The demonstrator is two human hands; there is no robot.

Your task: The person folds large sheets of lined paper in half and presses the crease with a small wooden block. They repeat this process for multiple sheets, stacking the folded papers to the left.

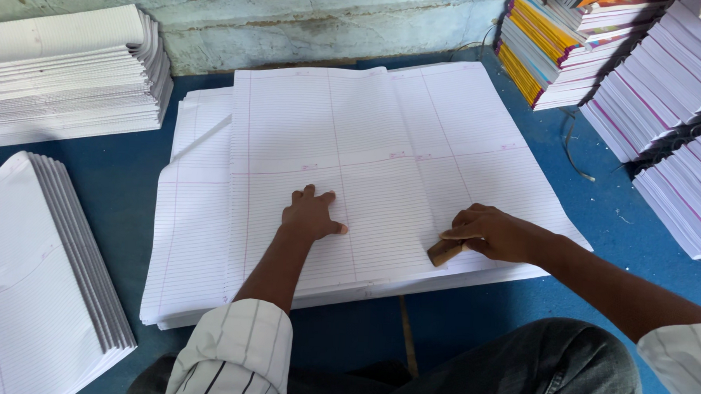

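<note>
Matt ruled paper sheets (367, 166), brown wooden block (444, 251), blue cloth floor (621, 230)

No packages, labels, signs or screens are anywhere in this room that I can see. What's here is only paper goods lying loose and unwrapped, with no wrapper, box, sticker or tag showing on any of them.
</note>
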